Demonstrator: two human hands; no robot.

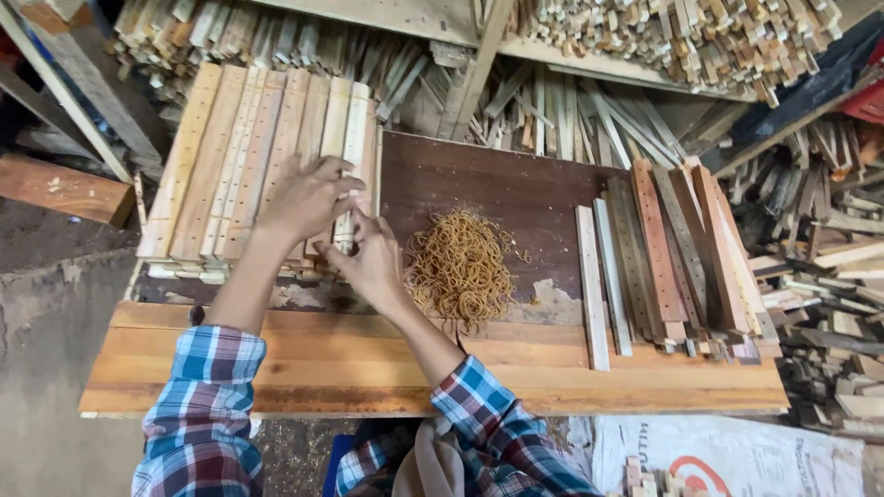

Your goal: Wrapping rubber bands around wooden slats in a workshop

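At about ten o'clock on the desk (304, 364), a row of drilled wooden slats (249, 156) lies side by side, each with its long axis running from six toward twelve o'clock, near ends pointing at the person. One pale slat (350, 152) at the row's right edge is the one being handled, and it lies the same way, parallel to its neighbours and touching them. Just to its right, at about three o'clock from it, a heap of tan rubber bands (460, 267) sits on the dark board (488, 184) in the middle of the desk. Farther toward three o'clock a second batch of slats (658, 258) rests, mixed pale and reddish, again lengthwise from six to twelve. Loose offcuts (829, 276) crowd the floor beyond the desk's right edge, and more stacked sticks (700, 37) fill the shelf at twelve o'clock. The left hand (308, 198) lies across the near ends of the slats, fingers curled down over them. The right hand (373, 262) meets it from four o'clock, fingers pinched closed at the pale slat's near end; whether a rubber band is between them cannot be told.
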